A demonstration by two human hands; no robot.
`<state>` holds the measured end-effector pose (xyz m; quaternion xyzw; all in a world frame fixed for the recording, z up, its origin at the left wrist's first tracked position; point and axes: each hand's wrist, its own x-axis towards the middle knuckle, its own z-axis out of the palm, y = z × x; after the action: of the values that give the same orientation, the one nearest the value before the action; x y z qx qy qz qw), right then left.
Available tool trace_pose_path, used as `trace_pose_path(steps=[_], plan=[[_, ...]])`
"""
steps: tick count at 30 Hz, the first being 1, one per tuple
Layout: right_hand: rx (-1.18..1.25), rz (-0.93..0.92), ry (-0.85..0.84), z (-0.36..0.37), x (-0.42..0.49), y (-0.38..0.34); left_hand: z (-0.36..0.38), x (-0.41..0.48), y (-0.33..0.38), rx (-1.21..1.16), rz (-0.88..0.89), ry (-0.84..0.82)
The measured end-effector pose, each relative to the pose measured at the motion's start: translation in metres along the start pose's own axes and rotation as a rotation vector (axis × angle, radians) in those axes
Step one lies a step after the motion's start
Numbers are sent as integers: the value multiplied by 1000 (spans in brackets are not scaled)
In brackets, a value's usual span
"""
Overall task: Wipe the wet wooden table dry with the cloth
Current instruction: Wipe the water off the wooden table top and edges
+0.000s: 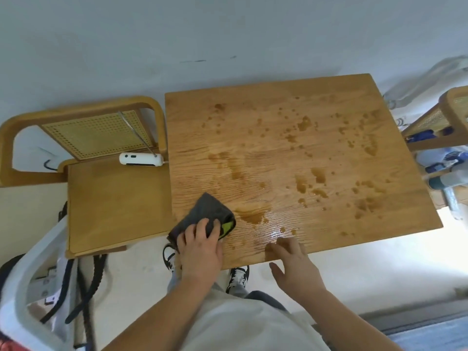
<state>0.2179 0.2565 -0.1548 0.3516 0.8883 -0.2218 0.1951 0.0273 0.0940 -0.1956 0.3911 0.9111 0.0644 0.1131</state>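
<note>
The left hand (200, 245) is pressing down on the cloth (205, 216), fingers spread flat over its near part, palm down rather than gripping. The cloth is dark grey with a yellow-green patch (227, 227) showing just right of the fingertips, and it is lying bunched on the tabletop (278, 153) at the near left corner, its far end reaching forward and slightly left beyond the fingers.

The right hand (291, 259) is lying open, holding nothing, with its fingers splayed and touching the near edge of the tabletop, well to the right of the left hand. Its thumb is hanging off the edge over the floor.

Just right of the cloth, between the two hands and a little ahead of them, a puddle (253, 215) is glistening on the wood. Ahead of the right hand, smaller drops (287, 230) are sitting close to its fingertips, and many more dark wet spots (319, 173) are scattered farther forward and to the right across most of the tabletop.

To the left of the left hand a wooden chair (111, 198) is standing just beside the tabletop, with a white device (141, 159) resting at the back of its seat. Far to the right of the right hand, another chair (445, 117) is showing in part. Below the hands, the person's shoes (238, 276) are showing on the pale floor under the near edge.
</note>
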Motion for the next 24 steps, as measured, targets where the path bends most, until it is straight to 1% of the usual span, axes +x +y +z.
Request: trace_pose_path(steps=[2,4,5,6,9,10,11,12,14,15,16,17,18,20,21,22,23,24], plan=[[28,156,68,-4,2,5,1,-7,14,45,143,-87],[60,296,74,-6,7,13,-3,-3,7,108,305,-160],[89,346,71,-6,10,16,-6,4,-2,117,315,-172],[113,381,69,-6,13,17,-9,10,-9,110,264,-157],[118,437,38,-7,20,13,-18,16,-8,8,-79,-88],[100,445,33,-6,21,12,-20,12,4,-6,-142,-99],[73,444,36,-6,22,11,-20,6,17,-1,-147,-134],[40,437,41,-6,22,11,-18,-1,30,21,-96,-187],[-25,409,49,-7,22,13,-18,-12,42,73,111,-298],[-57,390,55,-8,21,15,-20,-8,37,92,221,-330],[-90,367,63,-8,21,17,-21,0,25,122,287,-343],[-119,345,70,-8,21,19,-21,7,12,149,295,-336],[-132,330,73,-8,22,20,-22,13,-1,168,239,-311],[-115,327,71,-9,24,21,-24,22,-11,125,-37,-217],[-96,330,69,-10,24,22,-26,21,-4,73,-167,-185],[-71,337,72,-10,24,22,-26,18,9,19,-234,-175],[-39,347,76,-10,24,23,-25,14,26,-24,-232,-194],[1,365,81,-10,25,23,-23,9,42,-46,-167,-236]])
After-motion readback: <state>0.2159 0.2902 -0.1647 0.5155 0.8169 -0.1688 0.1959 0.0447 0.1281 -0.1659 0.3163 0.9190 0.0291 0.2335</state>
